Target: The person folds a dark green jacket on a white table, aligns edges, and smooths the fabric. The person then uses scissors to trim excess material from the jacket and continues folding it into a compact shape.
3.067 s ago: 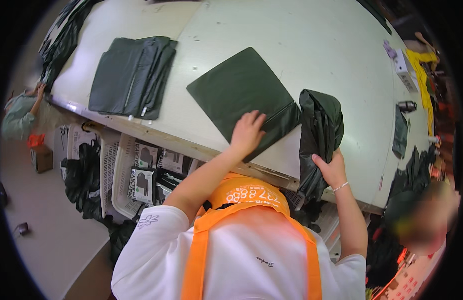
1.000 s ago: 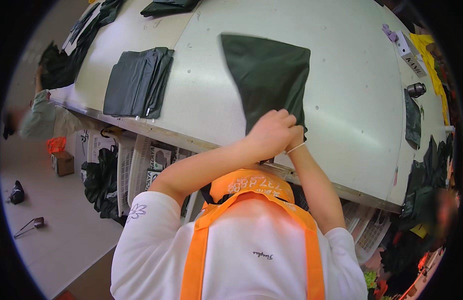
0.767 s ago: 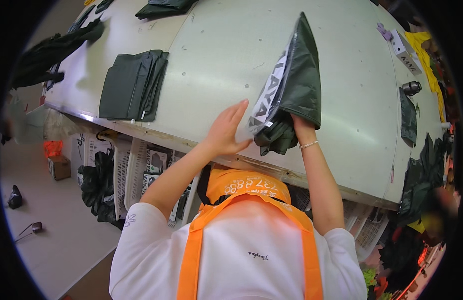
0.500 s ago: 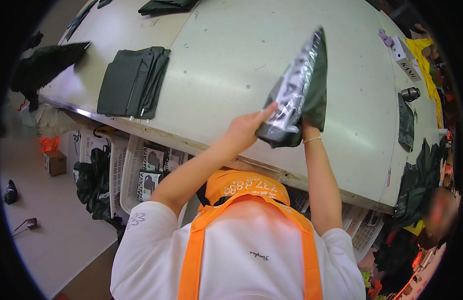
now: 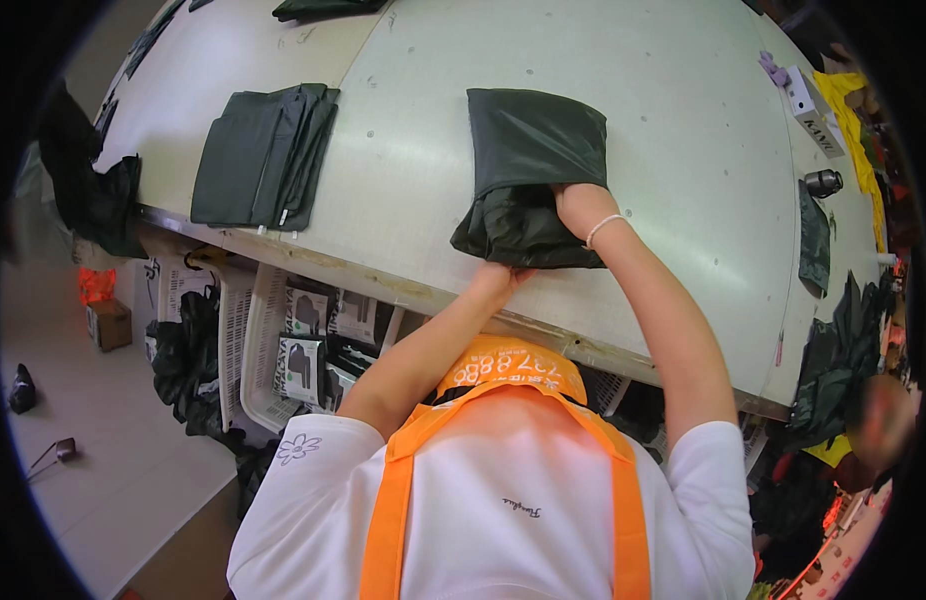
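A dark green pouch (image 5: 538, 138) of thin, slightly shiny fabric lies on the table in front of me, its mouth toward me. Dark folded fabric (image 5: 515, 222) bulges out of that mouth. At the right side of the mouth my right hand (image 5: 585, 210) is closed, its fingertips tucked inside the pouch and hidden. My left hand (image 5: 501, 282) grips the near edge from below, most of its fingers under the fabric. Left of the pouch sits a stack of folded dark green fabric (image 5: 263, 158).
Below the table's front edge stand white baskets (image 5: 251, 375) holding printed packets (image 5: 303, 365). On the right are a white box (image 5: 815, 112), a dark jar (image 5: 823, 183) and piled dark fabric (image 5: 833, 360). More dark fabric (image 5: 88, 185) hangs at the left end.
The pouch has come down from a raised, tilted position onto the table, its silvery printed side now out of sight. My left hand has moved to its near edge, my right to its mouth.
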Action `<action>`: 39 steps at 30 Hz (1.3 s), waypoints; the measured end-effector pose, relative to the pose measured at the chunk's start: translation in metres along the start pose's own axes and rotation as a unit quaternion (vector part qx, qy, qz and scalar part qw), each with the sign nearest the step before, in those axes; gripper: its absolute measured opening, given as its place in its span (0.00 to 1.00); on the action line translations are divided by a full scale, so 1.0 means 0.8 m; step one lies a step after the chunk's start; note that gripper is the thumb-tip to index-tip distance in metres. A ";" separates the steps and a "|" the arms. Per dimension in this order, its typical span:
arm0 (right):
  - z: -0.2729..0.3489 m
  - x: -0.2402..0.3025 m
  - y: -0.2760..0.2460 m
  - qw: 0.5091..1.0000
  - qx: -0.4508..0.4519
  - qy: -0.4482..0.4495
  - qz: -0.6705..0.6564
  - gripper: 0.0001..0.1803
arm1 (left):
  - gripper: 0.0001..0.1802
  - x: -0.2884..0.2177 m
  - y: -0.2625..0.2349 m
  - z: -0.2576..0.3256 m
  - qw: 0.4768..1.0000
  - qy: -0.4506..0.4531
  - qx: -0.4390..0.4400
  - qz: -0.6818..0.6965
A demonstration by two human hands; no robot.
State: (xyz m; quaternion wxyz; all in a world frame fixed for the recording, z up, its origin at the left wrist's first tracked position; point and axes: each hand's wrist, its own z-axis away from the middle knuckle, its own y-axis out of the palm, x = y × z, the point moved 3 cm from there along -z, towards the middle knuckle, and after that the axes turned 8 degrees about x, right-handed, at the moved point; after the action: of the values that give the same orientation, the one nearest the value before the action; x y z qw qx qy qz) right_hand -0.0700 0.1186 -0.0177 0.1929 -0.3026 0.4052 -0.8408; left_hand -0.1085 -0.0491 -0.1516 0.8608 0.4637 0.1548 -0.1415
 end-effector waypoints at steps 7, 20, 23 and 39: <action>0.011 0.022 0.030 0.946 -0.044 -0.044 0.319 0.24 | 0.20 0.011 0.008 0.017 0.999 0.010 0.035 -0.040; 0.054 0.078 -0.003 0.984 -0.023 -0.070 0.162 0.23 | 0.21 -0.012 0.026 0.034 0.998 -0.006 0.040 -0.046; 0.036 0.051 0.012 0.996 -0.034 0.045 0.069 0.30 | 0.21 -0.010 0.027 0.032 0.999 -0.007 0.016 -0.038; 0.095 -0.006 0.112 0.606 -0.112 -0.022 -0.787 0.14 | 0.15 -0.105 0.098 0.071 0.823 -0.163 0.051 -0.542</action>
State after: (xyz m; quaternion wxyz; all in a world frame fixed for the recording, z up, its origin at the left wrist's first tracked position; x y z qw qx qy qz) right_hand -0.0088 0.0249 -0.0538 -0.5701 -0.5426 0.0973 -0.6092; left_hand -0.1469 -0.0473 -0.0293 0.6334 0.3185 0.2309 -0.6664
